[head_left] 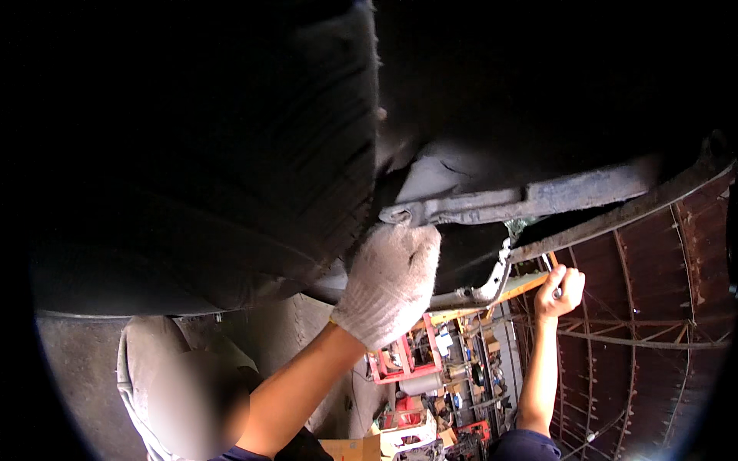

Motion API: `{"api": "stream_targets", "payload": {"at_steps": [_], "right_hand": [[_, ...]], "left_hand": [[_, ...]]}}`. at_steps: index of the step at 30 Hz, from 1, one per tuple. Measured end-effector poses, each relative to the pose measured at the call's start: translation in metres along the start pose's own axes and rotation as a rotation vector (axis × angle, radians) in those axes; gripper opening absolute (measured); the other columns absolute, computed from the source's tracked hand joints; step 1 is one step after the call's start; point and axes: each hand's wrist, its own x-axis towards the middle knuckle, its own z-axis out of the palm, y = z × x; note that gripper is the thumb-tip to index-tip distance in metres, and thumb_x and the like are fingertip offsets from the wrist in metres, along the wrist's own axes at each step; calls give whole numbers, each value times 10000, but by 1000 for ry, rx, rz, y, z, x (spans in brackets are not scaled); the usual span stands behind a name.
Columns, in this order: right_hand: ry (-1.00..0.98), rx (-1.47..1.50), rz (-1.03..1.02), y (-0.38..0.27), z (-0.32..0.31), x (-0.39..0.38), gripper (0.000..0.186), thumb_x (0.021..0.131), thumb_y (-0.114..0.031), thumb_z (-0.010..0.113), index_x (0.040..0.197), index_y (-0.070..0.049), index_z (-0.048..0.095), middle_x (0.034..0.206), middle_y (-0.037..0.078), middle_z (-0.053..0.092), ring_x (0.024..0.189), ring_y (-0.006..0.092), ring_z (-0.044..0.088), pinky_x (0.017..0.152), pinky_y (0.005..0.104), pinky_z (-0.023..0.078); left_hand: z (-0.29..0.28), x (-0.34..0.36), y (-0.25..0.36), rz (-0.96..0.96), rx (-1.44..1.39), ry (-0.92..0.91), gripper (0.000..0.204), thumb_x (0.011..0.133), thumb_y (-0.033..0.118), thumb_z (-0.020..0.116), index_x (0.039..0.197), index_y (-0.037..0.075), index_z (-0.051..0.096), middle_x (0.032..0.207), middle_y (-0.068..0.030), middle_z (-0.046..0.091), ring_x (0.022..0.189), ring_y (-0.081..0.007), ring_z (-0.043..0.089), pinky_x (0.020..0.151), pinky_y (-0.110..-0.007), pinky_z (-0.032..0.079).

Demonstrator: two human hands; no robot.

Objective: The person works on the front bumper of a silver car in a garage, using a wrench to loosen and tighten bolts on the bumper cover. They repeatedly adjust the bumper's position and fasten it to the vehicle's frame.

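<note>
A large, dark tire fills the left side, close to the camera. Below it shows a person in a pale cap. Next, the left hand, in a whitish knitted glove, reaches up to the near end of a long grey metal bar; its fingers bend upward, but I cannot tell whether the grip pinches the bar, which runs rightward from beside the tire. Beyond stand cluttered shelves. Farther right, the bare right hand is raised, its grip curled around a small metal piece. A dark red roof lies behind.
</note>
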Motion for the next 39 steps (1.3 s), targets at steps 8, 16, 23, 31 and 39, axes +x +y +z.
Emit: {"api": "stream_targets", "payload": {"at_steps": [8, 16, 23, 31, 39], "right_hand": [[26, -13, 56, 0, 6, -4, 352, 884, -80, 564, 585, -71, 378, 546, 87, 360, 480, 276, 355, 502, 396, 278], [43, -45, 51, -5, 2, 11, 348, 844, -112, 635, 568, -98, 423, 533, 79, 413, 488, 268, 427, 511, 377, 340], [160, 0, 82, -15, 3, 24, 315, 808, -215, 678, 563, -121, 502, 529, 66, 482, 486, 256, 487, 520, 360, 382], [372, 110, 92, -22, 1, 31, 228, 649, -125, 658, 477, -131, 508, 446, 53, 500, 401, 252, 484, 498, 359, 351], [509, 137, 53, -8, 16, 17, 201, 627, -160, 653, 483, -139, 514, 434, 47, 510, 387, 221, 499, 485, 339, 368]], "left_hand": [[3, 1, 0, 32, 45, 29, 243, 913, 126, 466, 722, -17, 512, 707, -235, 554, 711, -418, 562, 655, -508, 434], [53, 15, -21, 24, -261, 85, 476, 918, 246, 527, 1315, -16, 519, 1250, -265, 590, 1161, -335, 593, 1004, -370, 437], [50, 17, -6, 188, -94, 116, 379, 973, 203, 543, 1303, 17, 551, 1093, -99, 643, 969, -163, 584, 907, -297, 454], [62, 28, -6, 183, 163, 271, 601, 948, 508, 557, 1304, 23, 541, 1172, -120, 641, 983, -185, 594, 888, -301, 482], [71, 43, -10, 205, 461, 80, 360, 928, 241, 639, 1207, 21, 580, 1084, -107, 660, 910, -178, 629, 795, -308, 531]]}}
